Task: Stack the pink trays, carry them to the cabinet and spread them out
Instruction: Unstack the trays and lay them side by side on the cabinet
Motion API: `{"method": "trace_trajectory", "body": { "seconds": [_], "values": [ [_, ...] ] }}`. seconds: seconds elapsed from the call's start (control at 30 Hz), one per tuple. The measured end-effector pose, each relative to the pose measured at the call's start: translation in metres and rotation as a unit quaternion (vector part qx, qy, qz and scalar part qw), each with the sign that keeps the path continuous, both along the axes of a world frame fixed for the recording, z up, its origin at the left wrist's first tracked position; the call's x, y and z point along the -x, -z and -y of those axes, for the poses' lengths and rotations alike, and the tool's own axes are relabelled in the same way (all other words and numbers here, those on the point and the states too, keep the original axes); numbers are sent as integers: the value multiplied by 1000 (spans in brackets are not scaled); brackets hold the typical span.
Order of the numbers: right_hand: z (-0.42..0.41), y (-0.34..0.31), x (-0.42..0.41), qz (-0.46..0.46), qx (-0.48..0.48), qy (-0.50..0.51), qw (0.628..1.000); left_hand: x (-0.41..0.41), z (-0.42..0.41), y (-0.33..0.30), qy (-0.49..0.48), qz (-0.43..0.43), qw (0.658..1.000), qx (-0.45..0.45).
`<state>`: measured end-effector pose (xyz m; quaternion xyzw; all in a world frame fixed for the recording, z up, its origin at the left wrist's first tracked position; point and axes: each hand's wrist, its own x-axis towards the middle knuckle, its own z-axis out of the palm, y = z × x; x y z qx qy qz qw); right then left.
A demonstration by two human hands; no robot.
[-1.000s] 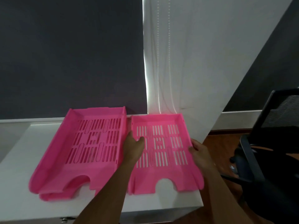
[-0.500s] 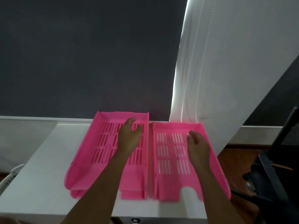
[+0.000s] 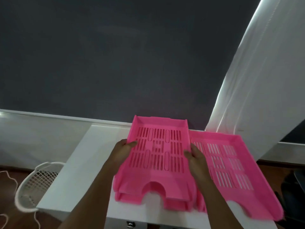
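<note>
On the white cabinet top (image 3: 99,162), nearest the person, sits a stack of slotted pink plastic letter trays (image 3: 158,156), its arched front notch facing the near edge; a second front lip shows beneath the top one, and perhaps a third edge at the stack's right corner, though I cannot tell for certain. The left hand (image 3: 123,150) is clamped on the stack's left wall, thumb over the rim and fingers hidden below, and the right hand (image 3: 194,156) grips the right wall the same way — both closed on the upper tray of the stack. Just right of the stack, its wall touching or nearly touching the stack's, lies a single pink slotted tray (image 3: 231,162) spread flat, its near corner overhanging the cabinet's front edge. That makes three trays surely counted — two stacked, one alone — and two hands. Judged by looks, these are light, stiff moulded shells, smooth enough to slide over each other, so the long side walls near the middle are the sensible hold, and nested trays may cling and lift together. Left of the stack and lower down, by the cabinet's side, stands one white mesh basket (image 3: 35,182). Beyond the stack hangs a dark grey blind (image 3: 115,63), with a white curtain (image 3: 264,80) to its right.
</note>
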<state>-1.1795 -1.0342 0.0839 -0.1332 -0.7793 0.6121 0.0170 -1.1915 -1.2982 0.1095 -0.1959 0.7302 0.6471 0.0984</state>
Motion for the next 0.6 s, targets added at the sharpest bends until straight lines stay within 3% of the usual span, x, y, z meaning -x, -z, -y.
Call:
{"method": "trace_trajectory", "body": {
  "seconds": [0.13, 0.33, 0.5, 0.6],
  "values": [
    [20, -25, 2, -28, -4, 18, 999, 3, 21, -13, 20, -29, 999, -3],
    [89, -42, 12, -49, 32, 1, 998, 8, 84, -34, -34, -61, 996, 61],
    [165, -32, 10, -39, 54, -36, 997, -8, 155, -37, -75, -63, 987, 126],
    [213, -15, 1, 6, 2, -84, 996, -13, 199, -32, -105, -49, 984, 139]
  ]
}}
